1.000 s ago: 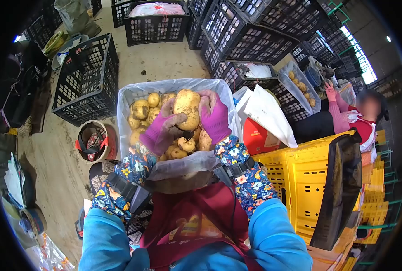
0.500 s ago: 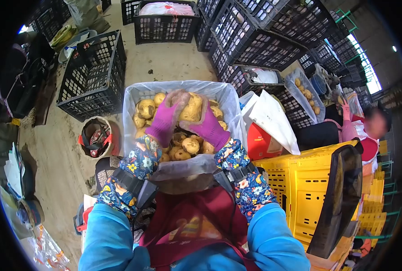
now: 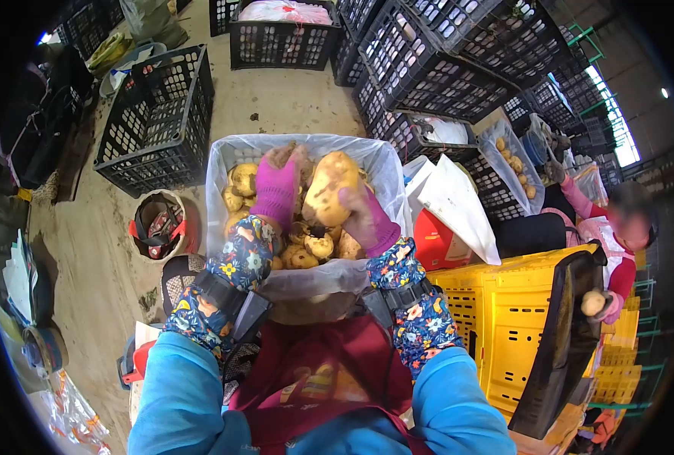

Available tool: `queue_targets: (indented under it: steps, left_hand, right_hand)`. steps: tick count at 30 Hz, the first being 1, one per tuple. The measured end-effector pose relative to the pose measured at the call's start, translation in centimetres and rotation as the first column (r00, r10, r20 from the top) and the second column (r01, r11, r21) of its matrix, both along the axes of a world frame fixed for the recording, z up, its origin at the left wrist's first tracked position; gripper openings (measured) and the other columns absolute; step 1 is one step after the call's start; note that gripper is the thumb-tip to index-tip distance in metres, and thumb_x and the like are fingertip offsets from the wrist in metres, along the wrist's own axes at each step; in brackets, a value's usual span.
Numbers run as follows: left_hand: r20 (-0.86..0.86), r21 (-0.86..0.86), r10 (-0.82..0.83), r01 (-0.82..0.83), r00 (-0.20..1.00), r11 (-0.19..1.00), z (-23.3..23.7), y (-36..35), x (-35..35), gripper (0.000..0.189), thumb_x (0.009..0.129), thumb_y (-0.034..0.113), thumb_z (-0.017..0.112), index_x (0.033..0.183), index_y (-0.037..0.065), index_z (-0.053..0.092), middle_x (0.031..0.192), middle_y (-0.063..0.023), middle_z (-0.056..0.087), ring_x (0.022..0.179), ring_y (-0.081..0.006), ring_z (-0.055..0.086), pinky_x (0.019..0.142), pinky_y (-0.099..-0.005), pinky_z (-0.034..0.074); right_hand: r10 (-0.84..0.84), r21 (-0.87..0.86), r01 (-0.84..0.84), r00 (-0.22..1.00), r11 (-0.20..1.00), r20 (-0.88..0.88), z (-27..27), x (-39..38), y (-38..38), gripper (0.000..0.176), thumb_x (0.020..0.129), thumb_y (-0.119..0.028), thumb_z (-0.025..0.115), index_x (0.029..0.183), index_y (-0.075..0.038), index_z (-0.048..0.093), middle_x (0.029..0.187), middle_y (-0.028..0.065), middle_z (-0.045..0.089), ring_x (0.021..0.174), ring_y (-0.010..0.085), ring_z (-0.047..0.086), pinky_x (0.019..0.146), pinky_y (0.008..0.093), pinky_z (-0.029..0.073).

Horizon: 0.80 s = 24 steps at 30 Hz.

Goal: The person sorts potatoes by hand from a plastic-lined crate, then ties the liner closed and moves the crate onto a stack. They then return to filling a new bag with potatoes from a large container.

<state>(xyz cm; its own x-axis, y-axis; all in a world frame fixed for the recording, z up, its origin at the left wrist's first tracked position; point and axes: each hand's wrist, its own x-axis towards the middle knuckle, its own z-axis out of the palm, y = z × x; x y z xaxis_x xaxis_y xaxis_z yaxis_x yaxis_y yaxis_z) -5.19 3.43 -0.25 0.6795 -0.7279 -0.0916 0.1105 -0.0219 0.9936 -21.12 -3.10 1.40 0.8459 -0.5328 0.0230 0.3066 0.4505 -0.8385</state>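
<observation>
Potatoes point(image 3: 307, 249), loose, were heaped in a bin lined with a clear plastic bag point(image 3: 219, 155) directly in front of the person. One large potato point(image 3: 328, 186) was lifted above the heap, tilted, near the middle of the bin. The right hand point(image 3: 369, 224), in a magenta glove with a flowered sleeve guard, gripped it from below and from the right, fingers wrapped around its lower end. The left hand point(image 3: 276, 189), gloved alike, lay over the heap just left of the large potato, fingers pointing away from the person; whether they clutched anything could not be told.

Surroundings:
- An empty black crate point(image 3: 155, 114) stood on the floor to the left.
- A round bucket point(image 3: 159, 227) stood just beside the bin.
- A white bag point(image 3: 451, 201) and a yellow crate point(image 3: 496, 303) were to the right.
- A co-worker's gloved hand point(image 3: 608, 307) held a small potato point(image 3: 593, 302) at the far right.
</observation>
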Motion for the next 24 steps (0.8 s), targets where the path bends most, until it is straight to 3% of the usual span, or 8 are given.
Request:
queue_targets:
  steps: [6, 8, 10, 12, 14, 15, 20, 24]
  left_hand:
    - [-0.084, -0.07, -0.094, 0.088, 0.992, 0.994, 1.8, 0.4, -2.5, 0.063, 0.102, 0.038, 0.045, 0.147, -0.002, 0.028, 0.139, -0.0174, 0.046, 0.132, -0.0257, 0.043, 0.109, -0.0348, 0.035]
    - [0.067, -0.154, -0.217, 0.225, 0.974, 0.962, 0.7, 0.5, -3.6, 0.067, 0.098, 0.041, 0.053, 0.143, -0.004, 0.033, 0.138, -0.0196, 0.048, 0.125, -0.0271, 0.049, 0.105, -0.0365, 0.039]
    - [0.127, -0.164, -0.251, 0.27, 0.96, 0.949, -0.1, 0.9, -4.1, 0.062, 0.095, 0.039, 0.059, 0.138, -0.002, 0.04, 0.131, -0.0177, 0.052, 0.114, -0.0266, 0.055, 0.095, -0.0374, 0.045]
    - [0.417, -0.177, -0.128, 0.218, 0.9, 0.96, -4.2, 0.3, -2.9, 0.052, 0.095, 0.035, 0.06, 0.132, 0.002, 0.046, 0.12, -0.0129, 0.058, 0.099, -0.0243, 0.061, 0.082, -0.0375, 0.051]
    - [0.595, -0.191, -0.043, 0.192, 0.803, 0.963, -5.8, -0.3, -2.0, 0.048, 0.093, 0.032, 0.061, 0.13, 0.004, 0.047, 0.115, -0.0118, 0.06, 0.091, -0.0235, 0.064, 0.075, -0.0373, 0.053]
    - [0.503, -0.155, -0.084, 0.186, 0.86, 0.97, -4.8, 0.1, -2.0, 0.048, 0.092, 0.03, 0.062, 0.129, 0.004, 0.048, 0.114, -0.0124, 0.06, 0.09, -0.0238, 0.064, 0.075, -0.0372, 0.053]
    - [-0.356, 0.106, -0.189, 0.241, 0.915, 0.965, 4.6, 3.1, -2.4, 0.044, 0.102, 0.029, 0.046, 0.139, 0.005, 0.045, 0.126, -0.0133, 0.055, 0.112, -0.0245, 0.057, 0.092, -0.0362, 0.05]
    - [0.151, -0.077, -0.432, 0.446, 0.889, 0.892, 3.0, 3.7, -1.2, 0.05, 0.1, 0.027, 0.048, 0.145, 0.007, 0.038, 0.133, -0.011, 0.052, 0.119, -0.0205, 0.054, 0.097, -0.0334, 0.048]
  right_hand:
    - [-0.265, -0.072, 0.267, 0.964, 0.961, 0.033, -4.2, 0.0, -4.0, 0.044, 0.097, -0.027, 0.053, 0.133, -0.003, 0.047, 0.127, 0.0156, 0.057, 0.112, 0.0247, 0.06, 0.095, 0.0358, 0.05]
    - [-0.563, -0.867, 0.318, 0.825, 0.384, 0.053, -5.3, 0.0, -3.2, 0.04, 0.095, -0.003, 0.054, 0.134, -0.002, 0.046, 0.125, 0.0164, 0.057, 0.111, 0.0238, 0.059, 0.096, 0.0343, 0.048]
    - [-0.467, -0.697, 0.378, 0.881, 0.609, 0.07, -5.4, 0.3, -1.1, 0.04, 0.094, -0.001, 0.055, 0.134, -0.002, 0.047, 0.123, 0.0147, 0.057, 0.11, 0.0237, 0.059, 0.097, 0.0346, 0.047]
    - [-0.541, -0.969, 0.233, 0.827, 0.088, 0.15, -5.1, -0.1, -0.9, 0.039, 0.098, -0.021, 0.055, 0.132, -0.004, 0.047, 0.122, 0.0111, 0.058, 0.11, 0.0222, 0.059, 0.097, 0.0339, 0.046]
    - [-0.376, -0.366, 0.338, 0.926, 0.867, -0.035, -1.8, 0.9, 0.3, 0.042, 0.099, -0.028, 0.055, 0.132, -0.004, 0.047, 0.122, 0.0104, 0.058, 0.109, 0.0217, 0.059, 0.097, 0.034, 0.046]
    - [-0.244, 0.131, 0.247, 0.969, 0.96, -0.037, -0.7, 1.4, 0.8, 0.044, 0.099, -0.031, 0.054, 0.132, -0.004, 0.047, 0.122, 0.01, 0.058, 0.109, 0.0214, 0.059, 0.097, 0.034, 0.046]
    - [-0.195, 0.22, 0.17, 0.976, 0.961, 0.096, -2.5, 1.9, -0.5, 0.045, 0.097, -0.026, 0.058, 0.133, -0.002, 0.044, 0.124, 0.0111, 0.056, 0.114, 0.0211, 0.056, 0.103, 0.0341, 0.043]
    - [-0.316, -0.346, 0.312, 0.948, 0.885, 0.046, -0.2, 0.9, -0.8, 0.061, 0.086, -0.019, 0.073, 0.135, -0.003, 0.039, 0.121, 0.0105, 0.054, 0.11, 0.0186, 0.056, 0.097, 0.0313, 0.047]
